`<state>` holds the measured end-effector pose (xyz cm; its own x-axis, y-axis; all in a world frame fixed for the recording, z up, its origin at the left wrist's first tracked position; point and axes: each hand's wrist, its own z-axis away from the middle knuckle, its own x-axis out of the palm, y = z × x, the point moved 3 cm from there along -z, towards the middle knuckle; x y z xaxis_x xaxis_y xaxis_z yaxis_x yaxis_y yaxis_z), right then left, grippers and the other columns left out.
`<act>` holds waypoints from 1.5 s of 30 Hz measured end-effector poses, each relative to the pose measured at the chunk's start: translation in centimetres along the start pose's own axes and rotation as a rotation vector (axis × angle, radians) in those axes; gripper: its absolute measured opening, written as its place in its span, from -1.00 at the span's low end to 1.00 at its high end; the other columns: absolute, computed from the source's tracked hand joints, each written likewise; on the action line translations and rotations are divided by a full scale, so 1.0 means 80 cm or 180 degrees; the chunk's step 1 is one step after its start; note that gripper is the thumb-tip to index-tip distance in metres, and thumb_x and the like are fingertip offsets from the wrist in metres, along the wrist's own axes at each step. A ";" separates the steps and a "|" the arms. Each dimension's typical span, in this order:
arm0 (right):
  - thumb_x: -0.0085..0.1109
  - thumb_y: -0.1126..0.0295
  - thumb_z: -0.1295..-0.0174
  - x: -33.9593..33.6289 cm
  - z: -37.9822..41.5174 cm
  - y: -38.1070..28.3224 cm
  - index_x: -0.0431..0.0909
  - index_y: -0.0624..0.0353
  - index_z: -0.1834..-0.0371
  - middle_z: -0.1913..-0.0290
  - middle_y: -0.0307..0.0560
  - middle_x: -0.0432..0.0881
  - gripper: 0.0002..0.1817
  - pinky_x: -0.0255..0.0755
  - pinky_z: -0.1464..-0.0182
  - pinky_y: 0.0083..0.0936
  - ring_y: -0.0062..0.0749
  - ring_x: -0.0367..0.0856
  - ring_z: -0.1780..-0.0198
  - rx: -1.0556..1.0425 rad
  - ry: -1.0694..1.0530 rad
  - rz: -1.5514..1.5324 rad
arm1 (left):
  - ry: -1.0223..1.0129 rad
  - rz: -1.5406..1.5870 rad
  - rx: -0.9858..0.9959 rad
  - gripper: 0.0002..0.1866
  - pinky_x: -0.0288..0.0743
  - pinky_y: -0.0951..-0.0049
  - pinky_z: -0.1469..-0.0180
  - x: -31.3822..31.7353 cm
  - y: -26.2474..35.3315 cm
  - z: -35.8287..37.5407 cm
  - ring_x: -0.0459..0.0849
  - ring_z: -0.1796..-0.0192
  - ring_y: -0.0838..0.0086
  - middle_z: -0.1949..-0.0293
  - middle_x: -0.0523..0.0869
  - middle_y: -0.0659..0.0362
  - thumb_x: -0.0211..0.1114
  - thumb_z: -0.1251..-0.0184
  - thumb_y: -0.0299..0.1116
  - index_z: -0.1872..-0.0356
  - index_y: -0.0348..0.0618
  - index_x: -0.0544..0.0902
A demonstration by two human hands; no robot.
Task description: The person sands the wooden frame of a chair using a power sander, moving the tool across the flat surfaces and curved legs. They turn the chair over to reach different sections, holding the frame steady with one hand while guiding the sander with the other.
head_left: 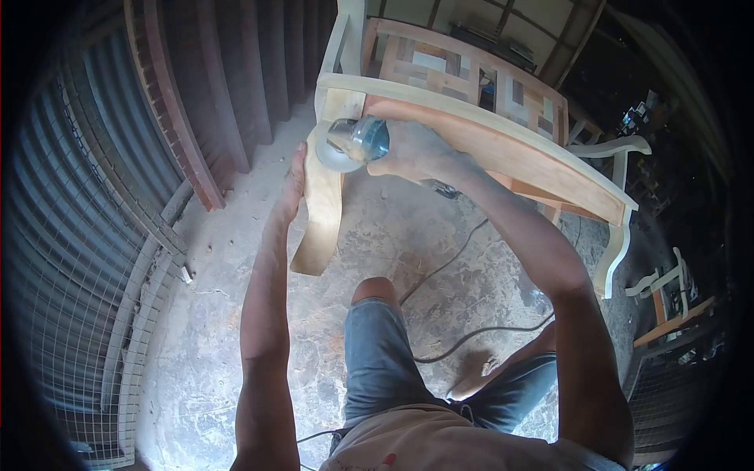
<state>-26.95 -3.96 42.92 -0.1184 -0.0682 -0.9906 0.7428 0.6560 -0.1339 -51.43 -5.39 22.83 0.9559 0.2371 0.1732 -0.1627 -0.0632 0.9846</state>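
My right hand (416, 149) is wrapped around an angle grinder (369, 140) with a pale round disc (336, 157). The disc is against the upper part of a curved wooden leg (320, 228) at the front corner of a bench (471, 133). Along the leg's outer left edge, my left hand (295, 180) grips the wood; most of its fingers are hidden from view. The leg is pale bare wood, and the front rail beside it is more reddish.
A power cord (479, 331) runs over the dusty concrete floor (228, 314) near my legs. Wire mesh (86, 330) and corrugated metal sheeting (47, 204) line the left side. Upright boards (220, 86) stand behind. More wooden furniture parts (667, 286) lie at the right.
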 end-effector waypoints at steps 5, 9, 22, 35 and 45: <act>0.49 -0.01 -0.14 0.025 0.098 0.011 0.62 0.32 -0.32 -0.03 0.35 0.85 -0.23 0.68 -0.22 0.01 0.19 0.84 -0.10 0.0265 0.0031 -0.0108 | 0.0310 -0.0309 0.0222 0.14 0.27 0.29 -0.64 -0.005 0.005 -0.001 0.52 -0.59 0.17 -0.53 0.63 -0.07 0.02 -0.56 0.63 -0.65 -0.33 0.49; 0.56 0.06 -0.13 0.054 0.180 0.065 0.61 0.37 -0.33 -0.02 0.31 0.84 -0.22 0.72 -0.15 -0.10 0.10 0.87 -0.06 0.0880 0.0188 -0.0790 | 0.0526 -0.0496 0.0428 0.09 0.29 0.32 -0.61 0.006 0.022 0.015 0.56 -0.54 0.22 -0.45 0.69 -0.05 0.03 -0.60 0.59 -0.63 -0.33 0.52; 0.49 0.32 -0.28 0.187 0.337 0.220 0.63 0.33 -0.18 0.16 -0.12 0.74 -0.53 0.69 0.12 -0.42 -0.47 0.76 0.12 0.1912 0.0791 -0.4210 | 0.0754 -0.2808 0.0154 0.21 0.65 0.10 -0.33 0.062 0.135 -0.062 0.85 -0.27 -0.04 -0.21 0.85 -0.24 0.41 -0.14 0.70 -0.39 -0.36 0.71; 0.54 0.50 -0.22 0.114 0.349 0.185 0.58 0.34 -0.24 0.24 -0.20 0.71 -0.47 0.54 0.32 -0.48 -0.60 0.65 0.34 0.1074 0.1256 -0.2567 | 0.0585 -0.1444 0.0310 -0.15 0.64 0.34 -0.18 0.045 0.099 -0.038 0.83 -0.09 0.38 -0.11 0.87 0.01 0.40 -0.48 0.29 -0.37 -0.39 0.75; 0.42 0.57 -0.27 0.153 0.402 0.259 0.53 0.33 -0.27 0.24 -0.22 0.68 -0.51 0.45 0.41 -0.58 -0.71 0.58 0.40 0.1916 -0.0145 -0.4292 | 0.0897 -0.1089 0.0134 -0.18 0.64 0.33 -0.17 0.028 0.080 -0.064 0.79 -0.05 0.35 -0.02 0.83 0.04 0.40 -0.46 0.30 -0.29 -0.39 0.75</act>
<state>8.18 -15.36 27.14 -0.9143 -0.3898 -0.1101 0.2479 -0.3234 -0.9132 -51.61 -0.29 29.63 0.8481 0.5058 -0.1575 0.1670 0.0268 0.9856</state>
